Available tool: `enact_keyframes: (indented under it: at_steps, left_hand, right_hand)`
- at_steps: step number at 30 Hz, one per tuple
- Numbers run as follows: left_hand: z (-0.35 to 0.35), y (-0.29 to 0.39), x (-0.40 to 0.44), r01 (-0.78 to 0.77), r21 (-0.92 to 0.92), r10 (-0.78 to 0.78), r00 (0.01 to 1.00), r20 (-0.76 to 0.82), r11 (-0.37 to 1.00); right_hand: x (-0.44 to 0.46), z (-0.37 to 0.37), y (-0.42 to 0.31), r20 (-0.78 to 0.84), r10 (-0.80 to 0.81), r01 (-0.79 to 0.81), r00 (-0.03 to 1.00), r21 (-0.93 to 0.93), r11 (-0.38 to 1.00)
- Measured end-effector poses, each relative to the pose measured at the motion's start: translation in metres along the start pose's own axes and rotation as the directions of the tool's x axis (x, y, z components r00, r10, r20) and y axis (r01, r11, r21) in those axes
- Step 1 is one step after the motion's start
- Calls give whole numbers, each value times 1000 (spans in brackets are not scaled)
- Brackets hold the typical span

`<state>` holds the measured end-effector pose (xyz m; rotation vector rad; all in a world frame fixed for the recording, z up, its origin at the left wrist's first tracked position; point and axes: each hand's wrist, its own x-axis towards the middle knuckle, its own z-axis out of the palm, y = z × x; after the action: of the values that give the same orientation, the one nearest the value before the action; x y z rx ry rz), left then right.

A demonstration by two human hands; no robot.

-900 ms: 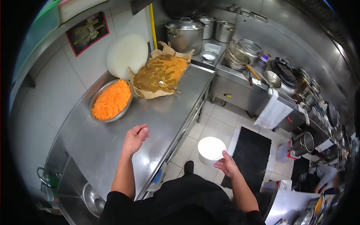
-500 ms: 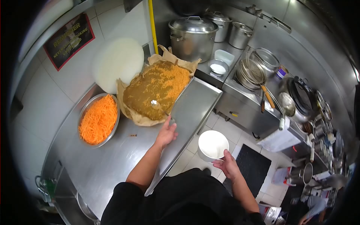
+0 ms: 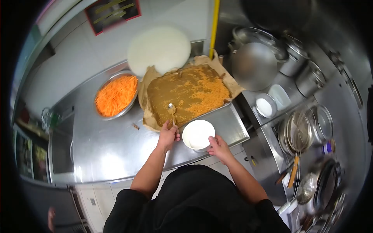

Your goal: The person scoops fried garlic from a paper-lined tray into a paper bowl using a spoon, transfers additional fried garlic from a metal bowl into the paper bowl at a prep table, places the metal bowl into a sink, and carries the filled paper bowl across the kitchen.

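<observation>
My left hand (image 3: 169, 135) pinches the handle of a spoon (image 3: 172, 110) at the front edge of a paper-lined tray. The spoon's bowl rests over a flat brown layer (image 3: 167, 91), which carries orange crumbs, thickest on its right side. Brown parchment paper (image 3: 144, 97) sticks up around the tray's sides. In my right hand (image 3: 220, 149) is a white tub (image 3: 198, 134), gripped by its right rim with the thumb on top. Its mouth faces up, and it is close in front of the tray, right of my left hand.
A metal bowl of shredded carrot (image 3: 116, 95) stands left of the tray on the steel counter (image 3: 105, 143). Behind leans a round white board (image 3: 159, 48). Lidded pots (image 3: 254, 64), a small bowl of white powder (image 3: 265, 105) and strainers (image 3: 297, 132) are on the right.
My right hand has brought the white tub left and up, from over the floor to the counter's front edge. My left hand has closed on the spoon handle. The view has turned.
</observation>
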<state>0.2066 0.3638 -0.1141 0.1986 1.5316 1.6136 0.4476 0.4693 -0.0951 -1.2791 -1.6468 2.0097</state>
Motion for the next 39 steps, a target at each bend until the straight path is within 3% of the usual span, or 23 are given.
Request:
enact_keyframes:
  at_steps: [1,5,8,10,12,14,16,18,20,21,22,23,24,25,27,30,31,34,35,36,37,38,39]
  left_hand:
    - [4,8,-6,8,20,-6,998,-68,1000]
    - [-10,26,-8,118,51,-117,993,-23,992]
    - [-19,39,-6,141,121,-139,990,-27,983]
    - [-20,45,1,139,155,-135,990,-32,978]
    - [-20,51,10,108,257,-101,994,-41,960]
    - [-17,54,12,72,327,-58,997,-55,942]
    - [-21,45,10,55,401,-27,997,-76,915]
    - [-14,51,6,73,458,-3,989,-151,886]
    - [-36,20,35,-38,910,125,992,-15,414]
    - [-53,-12,54,-334,931,275,891,362,-143]
    - [-39,7,39,-322,899,88,928,362,-298]
    - [-35,5,28,-161,987,209,966,156,8]
    - [-31,4,17,-57,937,317,947,-59,344]
    - [-26,4,10,-16,910,348,927,-142,415]
    - [-15,27,-15,159,894,181,950,-253,418]
    - [-8,35,-35,292,817,120,909,-398,498]
    - [-10,37,-38,300,831,122,909,-398,469]
    - [-3,62,-45,277,826,206,884,-419,492]
    - [-6,64,-41,244,861,260,885,-385,446]
    - [-8,63,-28,182,901,303,900,-314,393]
    - [-20,52,-4,95,948,384,899,-213,304]
    - [-19,60,11,107,969,347,920,-181,223]
    - [-14,68,24,51,975,425,894,-142,217]
  right_hand:
    - [13,-2,-1,20,8,-7,1000,-39,999]
    - [44,-14,-2,30,-11,16,999,-175,984]
    - [68,-40,-10,32,-97,101,995,-165,981]
    - [92,-64,-12,-151,-105,101,983,-33,994]
    - [123,-91,-28,-230,-129,134,965,8,991]
    - [150,-105,-49,-337,-49,91,940,109,990]
    - [183,-122,-58,-271,15,35,962,179,983]
    - [207,-129,-69,-298,-8,34,954,82,996]
    - [220,-136,-77,-240,9,21,971,122,992]
    - [249,-152,-61,-157,-16,44,987,177,983]
    - [251,-149,-62,-121,-57,77,991,167,983]
    - [266,-158,-56,1,-60,59,998,143,988]
    - [290,-160,-35,-29,-128,132,991,218,967]
    - [280,-155,-45,-55,-184,185,981,19,982]
    - [273,-148,-47,-93,-141,133,986,-87,987]
    - [273,-147,-29,-96,-125,102,988,-219,970]
    - [269,-148,-24,-96,-131,103,987,-254,962]
    - [258,-142,-2,-12,-212,207,977,-169,964]
    - [252,-140,0,0,-120,119,993,-120,986]
    - [232,-127,-6,-35,-183,182,983,-27,983]
    - [222,-125,-14,-9,-68,67,998,-80,995]
    - [208,-109,-11,-147,-166,174,975,42,984]
    - [205,-106,-7,-123,-351,345,928,-70,936]
